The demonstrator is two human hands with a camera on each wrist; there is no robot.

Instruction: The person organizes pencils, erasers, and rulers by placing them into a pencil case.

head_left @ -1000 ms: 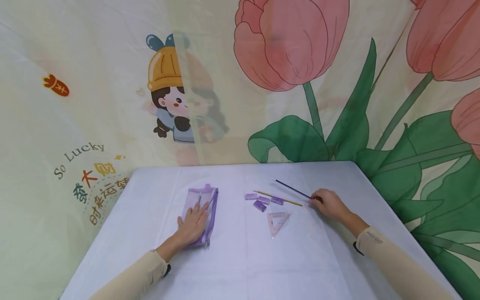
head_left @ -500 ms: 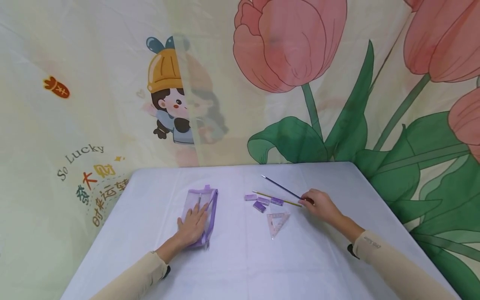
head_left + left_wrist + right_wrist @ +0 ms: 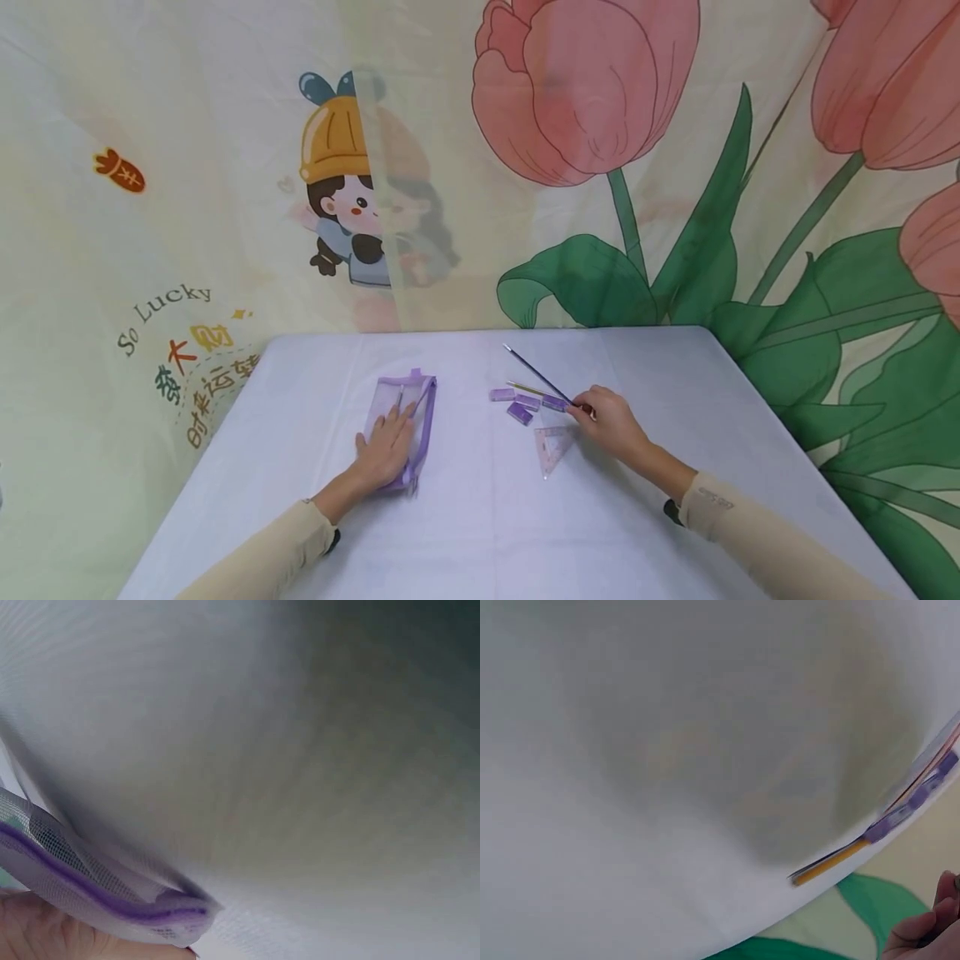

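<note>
My left hand [image 3: 386,450] rests with fingers spread on a purple mesh pencil case [image 3: 427,433], left of the table's middle. Through the mesh a thin stick-like item partly shows, too faint to identify. In the left wrist view the purple-trimmed edge [image 3: 97,896] of the case stands above the hand [image 3: 52,930]. My right hand [image 3: 611,423] pinches a dark pencil [image 3: 536,372] near one end, its other end pointing up to the far left. Beneath it lie a yellow pencil [image 3: 525,387], partly covered, and several purple erasers [image 3: 519,413].
A clear triangular set square [image 3: 551,457] lies just in front of the erasers, its right corner near the right hand. A white cloth covers the table [image 3: 480,533]. Behind the far edge hangs a backdrop [image 3: 442,167] printed with tulips and a cartoon figure.
My right hand has moved left with the dark pencil, from the right of the yellow pencil to above its right end. My left hand stays on the case.
</note>
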